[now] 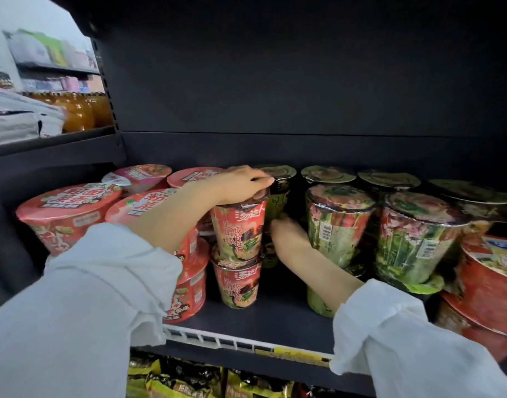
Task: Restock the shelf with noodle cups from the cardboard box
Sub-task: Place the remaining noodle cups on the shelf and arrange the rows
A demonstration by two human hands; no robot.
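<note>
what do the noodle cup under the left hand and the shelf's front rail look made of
Red noodle cup: probably paper or foam under glossy shrink film, judging by its wrinkled highlights. Front rail: looks like white-coated wire, thin bars with a smooth matte finish; could be plastic.

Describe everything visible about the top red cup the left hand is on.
The top red cup is a tapered noodle cup in glossy shrink wrap, printed red with Chinese lettering and a food picture low on its side. It stands upright, stacked on an identical lower cup on the dark shelf. The left hand grips its lid from above, fingers curled over the rim. Red bowls stand to its left, green cups to its right.
</note>
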